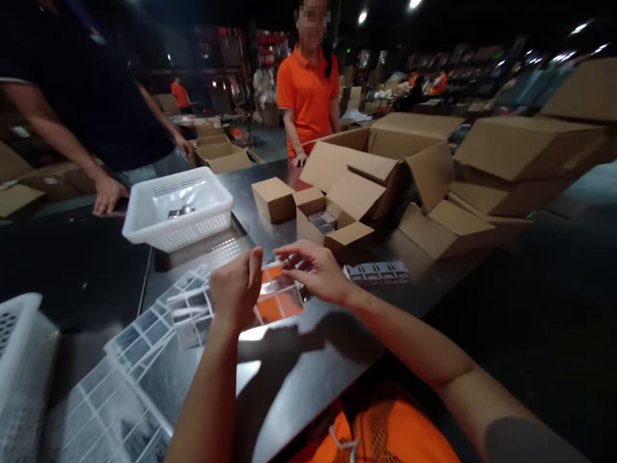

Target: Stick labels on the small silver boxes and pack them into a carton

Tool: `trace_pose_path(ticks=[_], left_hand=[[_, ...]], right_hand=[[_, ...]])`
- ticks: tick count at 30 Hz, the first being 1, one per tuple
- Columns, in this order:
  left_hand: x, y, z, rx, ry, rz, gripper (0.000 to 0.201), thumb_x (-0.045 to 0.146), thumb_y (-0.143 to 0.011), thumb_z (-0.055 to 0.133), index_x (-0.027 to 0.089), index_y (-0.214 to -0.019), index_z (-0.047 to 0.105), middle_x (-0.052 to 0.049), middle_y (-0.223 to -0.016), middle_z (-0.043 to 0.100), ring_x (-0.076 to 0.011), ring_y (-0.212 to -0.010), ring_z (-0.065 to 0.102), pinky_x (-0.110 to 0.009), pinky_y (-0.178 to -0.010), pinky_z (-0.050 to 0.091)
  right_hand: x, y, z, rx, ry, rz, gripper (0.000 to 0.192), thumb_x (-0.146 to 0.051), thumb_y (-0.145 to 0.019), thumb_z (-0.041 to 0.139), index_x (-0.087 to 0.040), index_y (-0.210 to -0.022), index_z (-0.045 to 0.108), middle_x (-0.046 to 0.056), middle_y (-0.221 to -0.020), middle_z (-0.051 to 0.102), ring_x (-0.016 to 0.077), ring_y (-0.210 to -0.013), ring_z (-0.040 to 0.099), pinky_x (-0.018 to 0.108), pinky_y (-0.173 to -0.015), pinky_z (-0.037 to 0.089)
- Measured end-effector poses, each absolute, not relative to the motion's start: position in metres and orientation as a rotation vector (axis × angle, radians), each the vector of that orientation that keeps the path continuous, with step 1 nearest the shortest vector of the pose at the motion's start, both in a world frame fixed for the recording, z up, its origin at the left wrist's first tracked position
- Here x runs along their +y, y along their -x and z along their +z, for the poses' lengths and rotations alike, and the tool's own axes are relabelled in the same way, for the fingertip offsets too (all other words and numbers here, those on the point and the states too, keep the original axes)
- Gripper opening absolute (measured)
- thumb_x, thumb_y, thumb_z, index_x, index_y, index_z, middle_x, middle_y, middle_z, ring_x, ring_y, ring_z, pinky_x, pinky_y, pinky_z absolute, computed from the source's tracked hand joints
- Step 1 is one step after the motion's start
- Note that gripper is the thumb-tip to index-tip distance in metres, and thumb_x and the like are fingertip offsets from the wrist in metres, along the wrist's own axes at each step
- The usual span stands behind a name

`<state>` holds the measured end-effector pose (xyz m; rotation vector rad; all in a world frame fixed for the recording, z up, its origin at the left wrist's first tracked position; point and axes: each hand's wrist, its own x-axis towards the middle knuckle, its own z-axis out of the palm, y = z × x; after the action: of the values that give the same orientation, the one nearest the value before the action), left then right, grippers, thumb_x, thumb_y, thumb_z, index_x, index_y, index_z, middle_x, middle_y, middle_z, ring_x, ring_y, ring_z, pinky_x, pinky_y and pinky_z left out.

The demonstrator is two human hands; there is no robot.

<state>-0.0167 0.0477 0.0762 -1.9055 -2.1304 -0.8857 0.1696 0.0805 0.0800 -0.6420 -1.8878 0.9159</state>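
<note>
My left hand (237,286) is curled, pinching the edge of a clear plastic blister sheet (277,299) that reflects orange. My right hand (315,270) has its fingers spread over the same sheet's far edge, touching it. More gridded blister sheets (144,334) lie spread on the dark table (313,366) to the left of my hands. A row of small packed items (378,272) lies just right of my right hand. Behind it stands a small open cardboard box (328,222) with similar items inside.
A white plastic basket (178,209) sits at the back left, another (17,347) at the left edge. A closed small box (274,198) and large open cartons (385,154) crowd the far right. One person in orange stands across the table; another person's hand (107,194) rests at left.
</note>
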Motion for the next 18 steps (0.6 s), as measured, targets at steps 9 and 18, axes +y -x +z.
trace_pose_path(ticks=[9, 18], left_hand=[[0.047, 0.003, 0.070, -2.060, 1.952, -1.014, 0.032, 0.042, -0.096, 0.044, 0.023, -0.097, 0.069, -0.004, -0.065, 0.068, -0.0187, -0.060, 0.059, -0.025, -0.059, 0.025], [0.044, -0.027, 0.068, -2.301, 1.838, -0.403, 0.041, 0.043, -0.102, 0.035, 0.024, -0.098, 0.071, -0.008, -0.068, 0.069, -0.0216, -0.058, 0.058, -0.027, -0.056, 0.020]], right_hand=[[0.077, -0.180, 0.055, -1.730, 0.755, 1.263, 0.041, -0.023, -0.079, 0.075, -0.021, -0.119, 0.070, 0.000, -0.086, 0.071, 0.0136, -0.077, 0.068, 0.025, -0.070, 0.055], [0.066, -0.185, 0.035, -1.739, 0.902, 1.087, 0.021, -0.030, -0.085, 0.074, -0.022, -0.105, 0.077, 0.000, -0.081, 0.074, 0.0162, -0.076, 0.068, 0.027, -0.070, 0.053]])
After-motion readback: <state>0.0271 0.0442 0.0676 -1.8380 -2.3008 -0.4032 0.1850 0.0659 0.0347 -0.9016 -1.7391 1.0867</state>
